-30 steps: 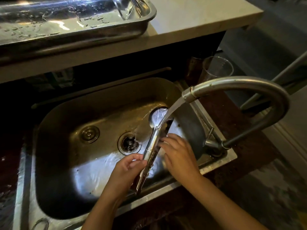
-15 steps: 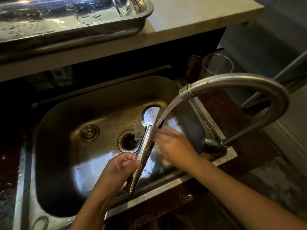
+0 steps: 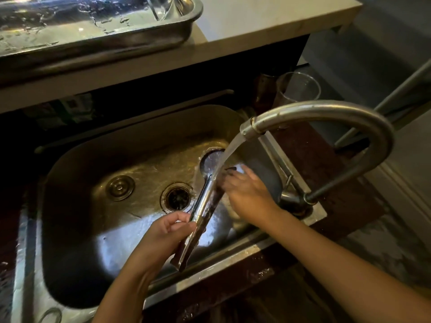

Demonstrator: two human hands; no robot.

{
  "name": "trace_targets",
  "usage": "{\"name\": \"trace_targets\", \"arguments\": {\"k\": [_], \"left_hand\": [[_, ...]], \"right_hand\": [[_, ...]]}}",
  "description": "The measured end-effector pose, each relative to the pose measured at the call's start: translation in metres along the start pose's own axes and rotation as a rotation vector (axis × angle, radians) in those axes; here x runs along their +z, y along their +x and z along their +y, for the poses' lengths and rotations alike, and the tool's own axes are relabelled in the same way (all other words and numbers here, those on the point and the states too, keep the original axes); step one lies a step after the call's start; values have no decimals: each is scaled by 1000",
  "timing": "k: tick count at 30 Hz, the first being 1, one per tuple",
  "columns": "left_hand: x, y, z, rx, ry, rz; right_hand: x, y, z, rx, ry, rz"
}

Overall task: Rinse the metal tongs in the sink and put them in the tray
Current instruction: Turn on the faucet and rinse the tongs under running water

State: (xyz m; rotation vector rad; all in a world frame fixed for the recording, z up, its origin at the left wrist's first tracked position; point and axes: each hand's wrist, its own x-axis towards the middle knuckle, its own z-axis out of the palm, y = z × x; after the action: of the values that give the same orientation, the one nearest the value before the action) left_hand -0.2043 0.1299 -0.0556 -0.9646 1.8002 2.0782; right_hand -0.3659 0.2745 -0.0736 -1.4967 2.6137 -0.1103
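Note:
The metal tongs [image 3: 203, 206] slant over the steel sink [image 3: 130, 141], round head [image 3: 211, 160] up under the water running from the curved faucet [image 3: 326, 113]. My left hand [image 3: 161, 236] grips the tongs near their lower handle end. My right hand [image 3: 247, 192] is blurred and rests against the upper arms of the tongs, just below the stream. The steel tray [image 3: 116, 40] sits wet on the pale counter at the top left, well above the sink.
The drain [image 3: 178, 198] and a round plug [image 3: 120, 187] lie in the sink bottom. A clear glass [image 3: 300, 87] stands behind the faucet. The faucet base [image 3: 293, 199] is at the sink's right rim. A glass item [image 3: 161, 5] stands in the tray.
Both hands and the tongs have shifted up and left in the sink. My right hand has slid up the tongs toward the head, under the stream.

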Motion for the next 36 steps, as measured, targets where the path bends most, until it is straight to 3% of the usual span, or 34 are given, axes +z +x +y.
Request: {"name": "trace_targets", "arguments": {"k": [3, 8, 13, 15, 17, 22, 28, 31, 33, 36], "left_hand": [[4, 4, -3, -14, 1, -13], [5, 7, -7, -23, 25, -25], [11, 13, -11, -4, -84, 60], [15, 17, -8, 0, -132, 78], [19, 24, -3, 14, -134, 80], [25, 43, 9, 80, -68, 80], [28, 63, 24, 120, -137, 111], [28, 64, 19, 94, -159, 90], [27, 63, 16, 74, -247, 51], [23, 61, 13, 67, -436, -43]], "right_hand": [[3, 6, 11, 93, -50, -54], [10, -5, -4, 128, 33, 3], [16, -42, -49, -128, 256, 48], [17, -48, -52, -198, 194, 101], [10, -38, -35, -154, 85, 78], [-4, 3, 10, 93, 80, 26], [8, -33, -30, -221, 378, 16], [15, -42, -20, -285, 332, 71], [16, -38, -10, -117, 431, 112], [11, -21, -6, 456, 876, 200]]}}
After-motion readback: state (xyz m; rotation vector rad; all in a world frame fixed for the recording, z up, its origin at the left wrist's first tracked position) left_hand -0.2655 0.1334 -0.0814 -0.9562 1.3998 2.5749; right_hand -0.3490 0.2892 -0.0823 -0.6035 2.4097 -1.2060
